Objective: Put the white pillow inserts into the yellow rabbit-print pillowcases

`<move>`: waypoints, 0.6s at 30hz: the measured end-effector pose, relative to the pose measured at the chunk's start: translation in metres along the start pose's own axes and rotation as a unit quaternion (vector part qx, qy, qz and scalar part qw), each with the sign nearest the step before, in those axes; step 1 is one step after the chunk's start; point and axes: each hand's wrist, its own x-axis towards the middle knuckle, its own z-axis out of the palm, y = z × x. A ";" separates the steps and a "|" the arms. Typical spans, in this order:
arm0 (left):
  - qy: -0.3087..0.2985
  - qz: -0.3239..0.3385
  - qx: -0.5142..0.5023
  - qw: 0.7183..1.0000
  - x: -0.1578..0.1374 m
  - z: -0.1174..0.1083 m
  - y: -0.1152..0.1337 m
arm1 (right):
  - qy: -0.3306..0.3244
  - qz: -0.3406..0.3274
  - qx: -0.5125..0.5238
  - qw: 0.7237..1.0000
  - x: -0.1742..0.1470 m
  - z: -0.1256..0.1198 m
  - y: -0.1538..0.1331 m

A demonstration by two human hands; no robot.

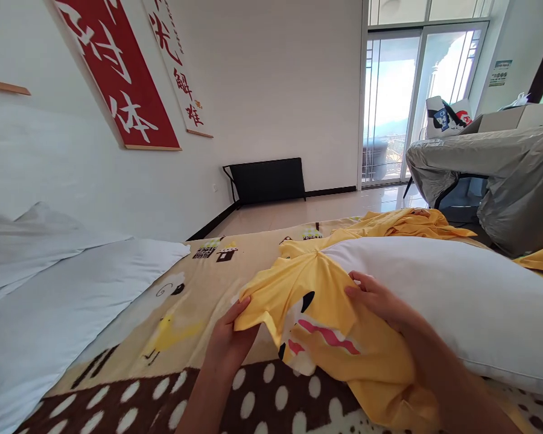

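A yellow pillowcase [317,289] with a printed pattern in white, pink and black is bunched between my hands. My left hand [233,337] pinches its left edge, thumb on top. Further right, my right hand [377,301] grips the cloth beside the end of a white pillow [457,289]. The pillow's near left end meets the gathered yellow fabric; how much of it is inside the cloth I cannot tell. Below my right forearm the rest of the pillowcase hangs in loose folds.
Beneath lies a patterned blanket [226,277] with a brown dotted border. More white pillows [95,283] rest at the left, and crumpled yellow cloth [402,223] lies behind. A covered table [489,150] stands at the right, a black folded item [266,181] by the wall.
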 end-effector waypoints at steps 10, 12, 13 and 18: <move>0.048 0.047 -0.094 0.993 -0.002 -0.004 0.019 | 0.077 0.033 -0.011 0.996 0.004 -0.049 0.000; 0.021 0.036 -0.031 0.999 0.000 -0.010 0.018 | 0.092 0.023 -0.081 0.992 0.005 -0.051 0.001; 0.017 0.023 0.012 1.000 0.001 -0.014 0.019 | 0.095 0.020 -0.121 0.988 0.004 -0.051 0.002; -0.018 -0.057 0.241 0.969 -0.006 -0.031 0.031 | 0.144 -0.011 -0.280 0.949 -0.002 -0.039 -0.001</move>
